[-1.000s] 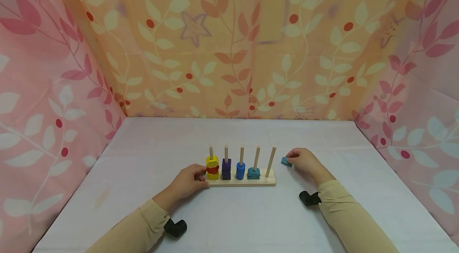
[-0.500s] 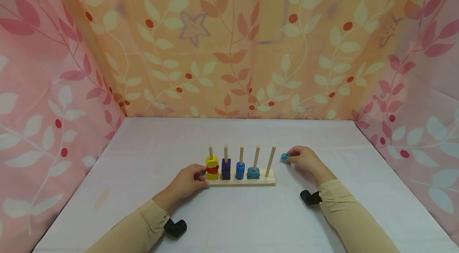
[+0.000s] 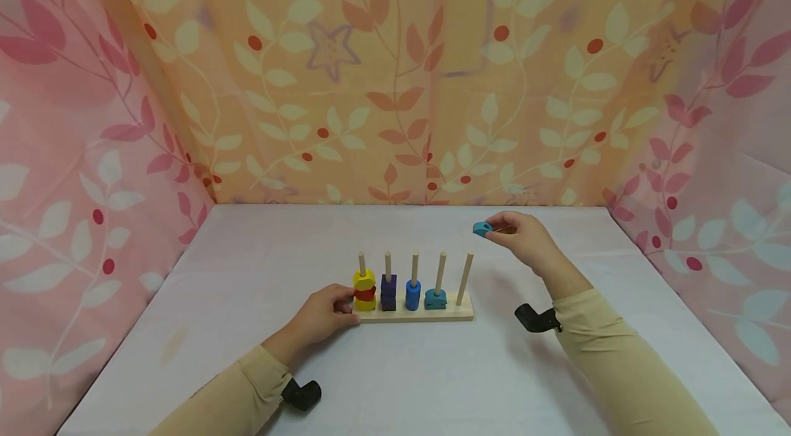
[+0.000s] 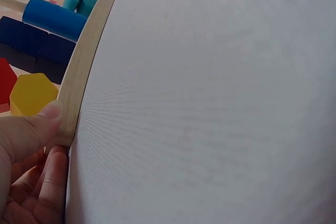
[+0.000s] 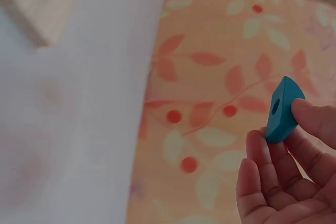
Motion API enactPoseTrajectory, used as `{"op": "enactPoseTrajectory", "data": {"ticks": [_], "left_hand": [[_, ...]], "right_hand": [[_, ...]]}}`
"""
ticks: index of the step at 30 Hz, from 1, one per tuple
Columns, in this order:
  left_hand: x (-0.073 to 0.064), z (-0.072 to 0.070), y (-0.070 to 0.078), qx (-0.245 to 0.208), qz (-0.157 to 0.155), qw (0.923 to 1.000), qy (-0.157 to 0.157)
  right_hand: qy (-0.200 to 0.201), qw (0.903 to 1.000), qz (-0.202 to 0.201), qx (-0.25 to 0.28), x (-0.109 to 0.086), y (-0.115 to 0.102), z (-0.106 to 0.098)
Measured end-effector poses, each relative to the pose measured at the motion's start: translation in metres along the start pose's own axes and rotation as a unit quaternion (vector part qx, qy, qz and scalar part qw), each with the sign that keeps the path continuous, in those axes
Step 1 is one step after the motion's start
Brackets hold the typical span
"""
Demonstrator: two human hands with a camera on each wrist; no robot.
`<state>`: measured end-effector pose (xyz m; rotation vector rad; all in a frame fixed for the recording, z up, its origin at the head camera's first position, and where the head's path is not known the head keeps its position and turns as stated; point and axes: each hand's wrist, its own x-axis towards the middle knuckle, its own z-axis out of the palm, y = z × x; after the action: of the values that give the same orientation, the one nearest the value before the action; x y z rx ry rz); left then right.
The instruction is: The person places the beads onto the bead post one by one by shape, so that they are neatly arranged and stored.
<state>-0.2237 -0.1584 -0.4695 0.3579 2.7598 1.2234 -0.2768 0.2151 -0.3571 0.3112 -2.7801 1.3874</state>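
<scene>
A wooden peg board [image 3: 414,316] stands on the table with upright pegs. Its left peg carries yellow blocks [image 3: 364,279] with a red block [image 3: 366,294] between them. Dark blue square blocks [image 3: 388,293], a blue cylinder stack [image 3: 413,295] and teal half-round blocks [image 3: 435,299] follow; the rightmost peg [image 3: 465,279] is bare. My left hand [image 3: 323,316] grips the board's left end, thumb on its edge in the left wrist view. My right hand [image 3: 522,240] pinches a teal half-round block [image 5: 284,110] with a hole, raised behind and right of the bare peg.
A white cloth [image 3: 408,381] covers the table. Patterned orange curtain [image 3: 395,79] hangs behind it, with pink curtains at both sides. A black wrist device [image 3: 301,395] sits by the left sleeve and another [image 3: 536,318] by the right.
My right hand has lifted the teal half-round block off the table, upward and slightly left. The left hand and the peg board have stayed in place.
</scene>
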Motion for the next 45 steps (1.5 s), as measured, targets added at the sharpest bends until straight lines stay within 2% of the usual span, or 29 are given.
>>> {"op": "enactPoseTrajectory", "data": {"ticks": [5, 10, 16, 26, 33, 37, 40, 45], "left_hand": [[0.0, 0.001, 0.0, 0.003, -0.001, 1.0, -0.002], [0.001, 0.0, -0.002, 0.0, -0.005, 1.0, -0.006], [0.003, 0.0, -0.003, 0.003, -0.006, 1.0, -0.006], [0.003, 0.002, -0.003, 0.004, -0.014, 0.9999, -0.005], [0.001, 0.001, -0.001, 0.011, 0.0, 0.9999, -0.006], [0.001, 0.001, -0.001, 0.012, 0.0, 0.9999, -0.004], [0.002, 0.001, -0.002, 0.01, -0.006, 0.9999, -0.004], [0.002, 0.001, -0.002, 0.005, -0.006, 1.0, -0.006]], "right_hand": [[0.002, 0.998, -0.048, 0.042, -0.006, -0.026, 0.0], [-0.012, 0.9936, -0.082, 0.076, -0.015, -0.044, 0.009], [-0.036, 0.992, -0.096, 0.073, -0.022, -0.053, 0.022], [-0.072, 0.9913, -0.089, 0.064, -0.028, -0.05, 0.038], [-0.076, 0.9911, -0.096, 0.051, -0.028, -0.05, 0.043], [-0.076, 0.9924, -0.084, 0.048, -0.028, -0.048, 0.045], [-0.079, 0.9929, -0.073, 0.052, -0.028, -0.043, 0.048], [-0.09, 0.9906, -0.055, 0.087, -0.027, -0.035, 0.052]]}}
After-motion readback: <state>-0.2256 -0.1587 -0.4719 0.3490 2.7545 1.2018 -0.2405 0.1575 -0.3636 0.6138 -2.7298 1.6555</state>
